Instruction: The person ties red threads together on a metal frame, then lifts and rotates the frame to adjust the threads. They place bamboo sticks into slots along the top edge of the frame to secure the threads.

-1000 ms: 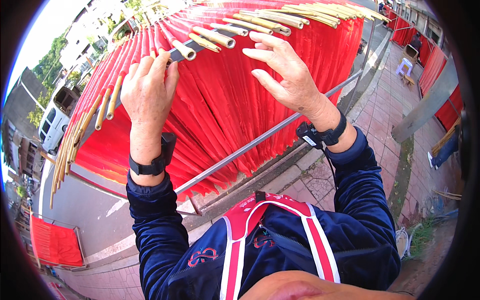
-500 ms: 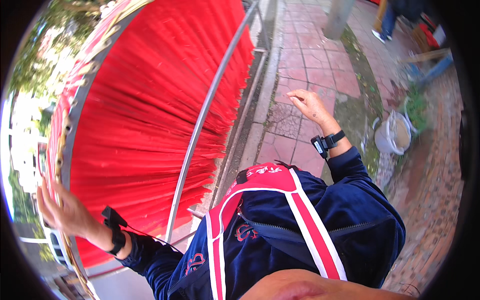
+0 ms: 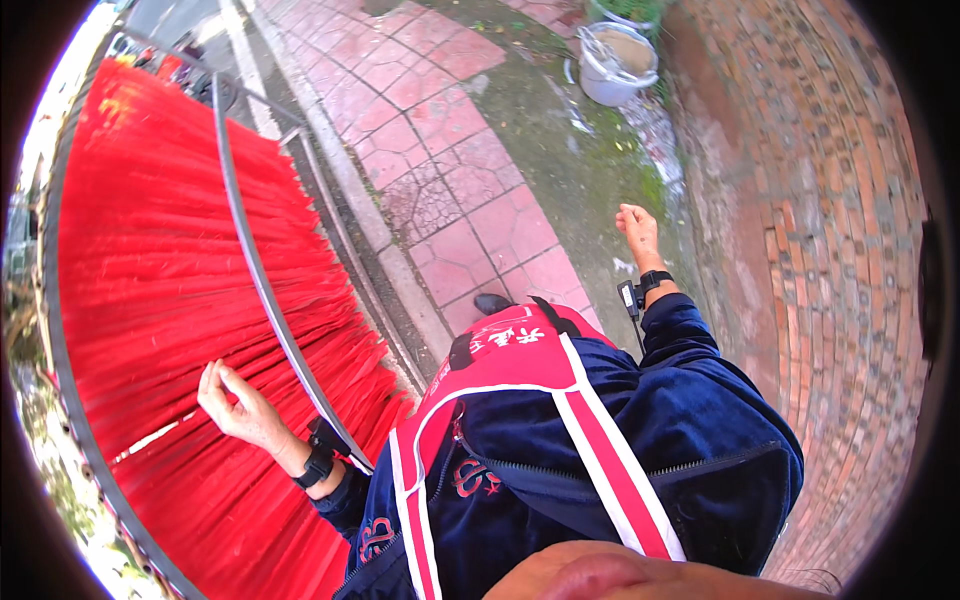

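My left hand (image 3: 240, 410) hovers over a curtain of long red strips (image 3: 220, 280) strung on a grey metal frame. Its fingers are loosely bent, the thumb stands apart, and nothing shows between them. Whether the fingertips brush the strips I cannot tell. A metal rail (image 3: 262, 275) of the frame runs to the right of this hand. My right hand (image 3: 638, 232) is held out over the mossy ground, its fingers curled in and no object showing in them. Each wrist carries a black strap with a small device.
Pink paving tiles (image 3: 440, 160) lie ahead, beside a pale kerb (image 3: 340, 150). A white bucket (image 3: 615, 75) with greyish contents stands at the far right, near a green plant (image 3: 630, 8). Along the right side rises a brick wall (image 3: 840, 250). My dark shoe (image 3: 493, 303) shows on the tiles.
The view has swung right, so the brick wall fills more of it. My left hand has come away from the frame's outer edge to over the strips. My right hand's fingers have curled in.
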Demonstrator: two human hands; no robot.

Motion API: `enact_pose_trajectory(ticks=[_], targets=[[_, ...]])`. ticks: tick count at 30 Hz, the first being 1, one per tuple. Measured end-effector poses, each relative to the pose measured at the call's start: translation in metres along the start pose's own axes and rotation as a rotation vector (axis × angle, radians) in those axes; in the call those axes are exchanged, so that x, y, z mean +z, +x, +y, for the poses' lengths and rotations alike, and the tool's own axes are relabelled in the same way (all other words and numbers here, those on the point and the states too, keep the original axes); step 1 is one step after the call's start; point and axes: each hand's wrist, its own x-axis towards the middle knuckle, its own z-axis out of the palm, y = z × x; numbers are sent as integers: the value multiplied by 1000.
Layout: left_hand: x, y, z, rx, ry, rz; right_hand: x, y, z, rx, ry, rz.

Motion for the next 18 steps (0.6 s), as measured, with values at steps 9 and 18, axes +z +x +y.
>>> enact_pose_trajectory(ticks=[9,18], targets=[[92,-33,21,122,-274,-256,-150,-199,156,427,-172,477],[111,-65,43,180,-291,-418,-157,-266,218,458,-142,558]])
